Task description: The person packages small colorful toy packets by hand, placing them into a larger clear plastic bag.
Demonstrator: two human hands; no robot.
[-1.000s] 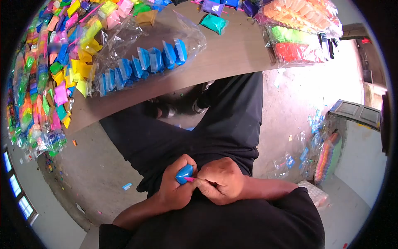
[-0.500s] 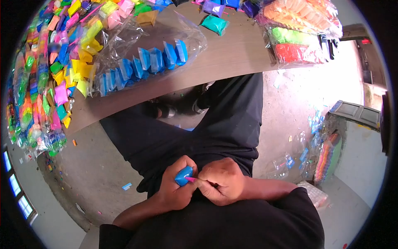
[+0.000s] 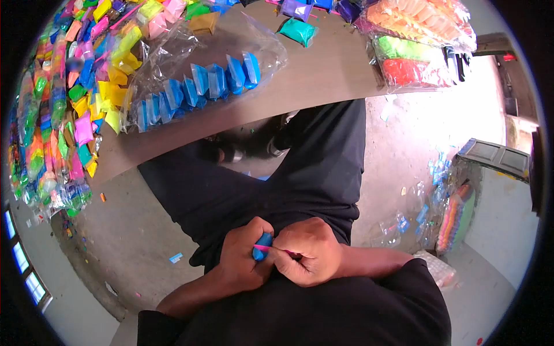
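Note:
My left hand (image 3: 241, 256) is closed around a small, glossy blue clay packet (image 3: 264, 239), held close to my lap. Only part of the packet shows between the fingers. In the fingertips of my right hand (image 3: 311, 252) is pinched a thin pink plastic stick (image 3: 261, 247). The stick lies across the face of the blue packet, its tip pointing left; its other end is hidden in the right hand. Both hands are side by side, nearly touching. On the table, a clear plastic bag (image 3: 268, 49) holds several similar blue packets (image 3: 217, 82).
A big heap of colourful packets (image 3: 83, 128) covers the left of the table (image 3: 329, 72). A teal packet (image 3: 298, 33) lies near the middle. Bags of orange (image 3: 410, 20), green and red packets (image 3: 407, 72) are at the right. Plastic wrappers (image 3: 398, 225) litter the floor.
The pink stick's tip has moved left, from the packet's right edge to across its face. The blue packet has shifted slightly right and turned in my left hand.

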